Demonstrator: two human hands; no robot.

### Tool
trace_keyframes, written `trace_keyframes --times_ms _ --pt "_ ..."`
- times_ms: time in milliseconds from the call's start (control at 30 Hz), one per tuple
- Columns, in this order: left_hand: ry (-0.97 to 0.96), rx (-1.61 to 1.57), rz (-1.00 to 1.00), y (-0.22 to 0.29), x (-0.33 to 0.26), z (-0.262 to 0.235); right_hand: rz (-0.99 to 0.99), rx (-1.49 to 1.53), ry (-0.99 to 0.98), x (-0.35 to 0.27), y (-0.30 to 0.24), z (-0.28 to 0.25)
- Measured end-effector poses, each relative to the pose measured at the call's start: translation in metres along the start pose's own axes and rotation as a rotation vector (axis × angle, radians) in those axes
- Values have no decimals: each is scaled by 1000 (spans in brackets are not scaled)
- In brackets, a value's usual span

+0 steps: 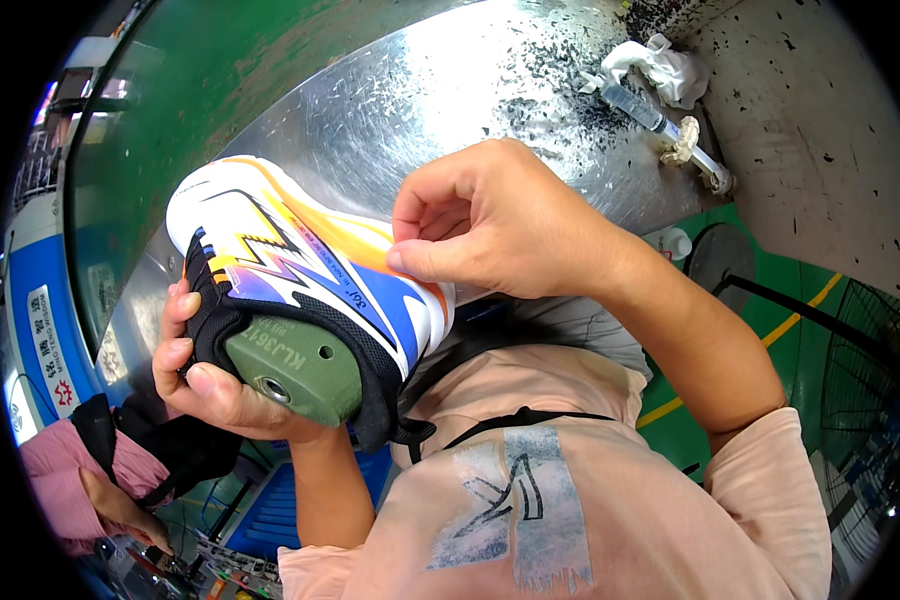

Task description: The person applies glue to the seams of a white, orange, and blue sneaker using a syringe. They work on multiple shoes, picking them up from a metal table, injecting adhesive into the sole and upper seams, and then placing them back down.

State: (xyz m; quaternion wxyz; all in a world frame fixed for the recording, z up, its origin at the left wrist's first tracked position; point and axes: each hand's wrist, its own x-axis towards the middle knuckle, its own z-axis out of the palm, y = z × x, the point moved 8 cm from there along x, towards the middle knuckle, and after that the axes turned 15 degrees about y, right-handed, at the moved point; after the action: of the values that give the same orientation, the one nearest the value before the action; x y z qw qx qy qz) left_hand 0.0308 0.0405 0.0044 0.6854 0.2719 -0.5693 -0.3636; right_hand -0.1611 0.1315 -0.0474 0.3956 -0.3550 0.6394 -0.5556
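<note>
A white sneaker [270, 215] with orange, blue and black patterning lies tilted on its side in front of me. A green shoe last [295, 370] fills its black-lined opening. My left hand [215, 385] wraps round the laces and collar side, its thumb against the last. Over the sole edge near the heel, my right hand [480, 220] has thumb and forefinger pinched together, touching the shoe's side. Whatever sits between those fingertips, if anything, is too small to make out.
A scratched metal table [390, 110] with black flecks spreads beneath the shoe. At its far right lie a syringe [640, 108] and a crumpled white cloth [670, 75], by a speckled panel [820, 130]. A co-worker's pink sleeve [65, 490] shows at lower left.
</note>
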Motion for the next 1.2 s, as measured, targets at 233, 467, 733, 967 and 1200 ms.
trace_keyframes --times_ms 233,467,733,967,1200 --pt "19 8 -2 -1 -2 3 0 5 18 0 4 -4" --pt "-42 64 -141 -4 22 16 -76 2 164 -8 8 -9" --pt "-256 -323 -635 -39 100 27 -331 -259 357 -18 2 -36" --pt "-264 -260 -615 -51 149 56 -274 -227 353 -15 8 -38" --pt "-392 -109 -331 -88 193 153 -334 -298 369 -12 -1 -38"
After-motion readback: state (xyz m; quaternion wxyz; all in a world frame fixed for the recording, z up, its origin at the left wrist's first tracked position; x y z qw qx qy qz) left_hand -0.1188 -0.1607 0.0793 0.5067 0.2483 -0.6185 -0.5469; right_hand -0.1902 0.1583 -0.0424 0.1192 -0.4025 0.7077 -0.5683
